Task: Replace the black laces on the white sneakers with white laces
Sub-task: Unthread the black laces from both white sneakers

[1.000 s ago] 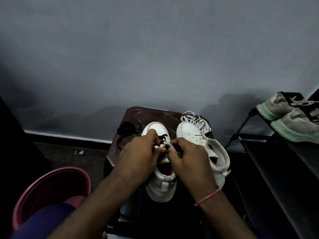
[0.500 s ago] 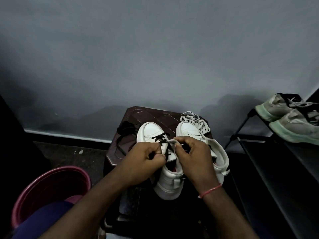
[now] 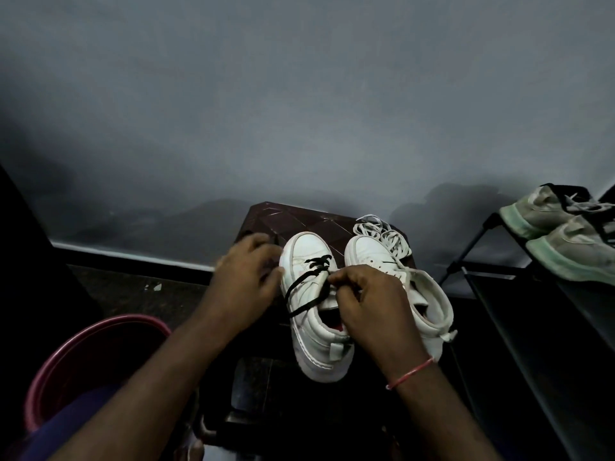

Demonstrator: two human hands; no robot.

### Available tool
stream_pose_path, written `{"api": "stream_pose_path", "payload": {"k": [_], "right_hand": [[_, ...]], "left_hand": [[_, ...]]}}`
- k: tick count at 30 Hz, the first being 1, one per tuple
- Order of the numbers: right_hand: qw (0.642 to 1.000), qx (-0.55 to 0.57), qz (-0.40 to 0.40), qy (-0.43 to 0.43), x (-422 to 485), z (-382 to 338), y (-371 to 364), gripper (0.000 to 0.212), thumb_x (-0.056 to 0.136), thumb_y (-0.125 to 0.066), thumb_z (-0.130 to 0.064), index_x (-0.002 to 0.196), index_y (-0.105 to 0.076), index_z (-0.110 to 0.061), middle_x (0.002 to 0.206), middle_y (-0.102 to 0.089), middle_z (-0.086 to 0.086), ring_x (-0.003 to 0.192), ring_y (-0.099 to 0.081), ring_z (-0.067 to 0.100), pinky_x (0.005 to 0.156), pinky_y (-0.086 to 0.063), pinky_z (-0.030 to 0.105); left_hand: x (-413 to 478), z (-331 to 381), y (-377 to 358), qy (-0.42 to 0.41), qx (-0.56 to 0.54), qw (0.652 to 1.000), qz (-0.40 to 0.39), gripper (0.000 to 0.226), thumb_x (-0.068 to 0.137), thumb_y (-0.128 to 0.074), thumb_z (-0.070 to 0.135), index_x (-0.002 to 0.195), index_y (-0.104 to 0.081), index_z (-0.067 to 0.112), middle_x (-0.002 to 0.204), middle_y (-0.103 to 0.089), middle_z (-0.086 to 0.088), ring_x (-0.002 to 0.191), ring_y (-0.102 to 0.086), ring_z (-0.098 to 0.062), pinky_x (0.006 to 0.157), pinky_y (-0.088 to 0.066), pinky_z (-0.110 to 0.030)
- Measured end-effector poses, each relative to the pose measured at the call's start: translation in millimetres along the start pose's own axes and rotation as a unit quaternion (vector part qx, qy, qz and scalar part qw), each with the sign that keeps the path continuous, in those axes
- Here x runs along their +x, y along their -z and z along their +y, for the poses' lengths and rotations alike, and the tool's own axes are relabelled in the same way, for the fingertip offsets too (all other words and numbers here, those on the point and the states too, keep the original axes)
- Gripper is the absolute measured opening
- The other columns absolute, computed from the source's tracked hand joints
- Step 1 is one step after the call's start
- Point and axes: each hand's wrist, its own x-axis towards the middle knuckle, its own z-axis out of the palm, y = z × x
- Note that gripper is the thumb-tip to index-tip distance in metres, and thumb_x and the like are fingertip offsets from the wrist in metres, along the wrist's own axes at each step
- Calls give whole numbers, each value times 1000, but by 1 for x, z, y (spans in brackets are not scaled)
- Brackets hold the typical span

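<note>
Status, big to small: black metal shoe rack (image 3: 499,294) on the right and a red plastic bucket (image 3: 83,344) lower left, neither involved. The small dark brown diamond-patterned tabletop (image 3: 293,221) carries the job, with both sneakers side by side, toes pointing away. The left white high-top sneaker (image 3: 309,341) is only part stripped: the upper eyelet rows look free, but black is still crossed through the rows nearest the toe. The right white high-top sneaker (image 3: 429,301) shows no lace at all, collar flopped open; I read it as fully stripped. The left hand (image 3: 246,287) sits just beside the left sneaker's outer wall, motion-blurred, so I cannot tell if its fingers are apart or closed on anything. The right hand (image 3: 369,304) is over the left sneaker's throat, its fingers (image 3: 336,277) curled together and pinching the lace where it leaves the eyelets. The loose pile of flat white laces (image 3: 382,234) lies on the tabletop, touching the right sneaker's toe from behind, not threaded into anything. The flat black lace (image 3: 306,294) trails two slack strands across the left sneaker's upper towards the left hand. Estimate: removal nearly done, a couple of rows left on one shoe. Relacing has not started on either, so more than half the task remains.
</note>
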Motion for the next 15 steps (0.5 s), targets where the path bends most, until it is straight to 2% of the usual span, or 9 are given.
{"api": "stream_pose_path", "payload": {"k": [3, 6, 8, 9, 10, 12, 13, 15], "right_hand": [[999, -43, -21, 4, 0, -3, 1, 22, 82, -62, -16, 96, -77, -25, 88, -74, -6, 79, -66, 12, 77, -52, 31], [994, -99, -38, 22, 2, -4, 1, 22, 82, -63, -21, 99, -75, -28, 95, -73, -5, 89, -64, 14, 81, -50, 32], [990, -131, -45, 41, 1, -3, -1, 26, 81, -60, -20, 102, -74, -27, 99, -71, -4, 95, -63, 18, 82, -50, 34], [988, -137, -49, 45, 1, -3, -2, 29, 81, -59, -19, 104, -73, -27, 102, -70, -4, 97, -62, 19, 83, -50, 35], [988, -135, -52, 46, 1, -3, -2, 31, 80, -59, -17, 106, -72, -28, 104, -69, -5, 99, -62, 19, 85, -50, 35], [990, -120, -54, 43, 0, -3, -1, 32, 80, -63, -19, 109, -71, -30, 105, -67, -7, 100, -60, 18, 85, -50, 35], [990, -120, -54, 41, -1, -4, 0, 32, 80, -64, -25, 110, -70, -32, 103, -65, -8, 98, -60, 17, 83, -50, 34], [986, -154, -49, 40, -1, -8, 1, 30, 81, -62, -36, 111, -67, -36, 99, -61, -8, 94, -59, 17, 75, -47, 31]], "left_hand": [[-2, 17, -9, -53, -94, 990, -93, 34, 90, -56, 34, 117, -67, 18, 113, -66, 6, 105, -60, -5, 92, -49, -31], [1, 22, -11, -78, -62, 993, -63, 14, 90, -62, 22, 97, -72, 16, 89, -69, 6, 83, -60, -6, 77, -48, -30], [1, 25, -8, -50, -117, 990, -64, 13, 93, -61, 20, 83, -68, 16, 72, -65, 10, 67, -57, -1, 65, -45, -24], [0, 28, -5, -8, -189, 979, -74, 19, 96, -58, 20, 79, -65, 14, 66, -64, 11, 62, -55, 0, 60, -44, -20], [-1, 31, -3, 41, -275, 957, -80, 24, 98, -54, 20, 79, -63, 10, 66, -64, 9, 62, -56, -2, 59, -45, -19], [-2, 33, -1, 116, -398, 907, -71, 28, 100, -50, 21, 81, -62, 5, 77, -68, -1, 73, -61, -12, 69, -51, -32], [-2, 33, 0, 127, -413, 899, -66, 28, 100, -49, 21, 81, -62, 5, 81, -68, -6, 77, -62, -17, 76, -52, -40], [-2, 32, -2, 127, -408, 902, -67, 21, 97, -56, 21, 83, -62, 8, 81, -70, -7, 78, -64, -19, 81, -52, -41]]}}
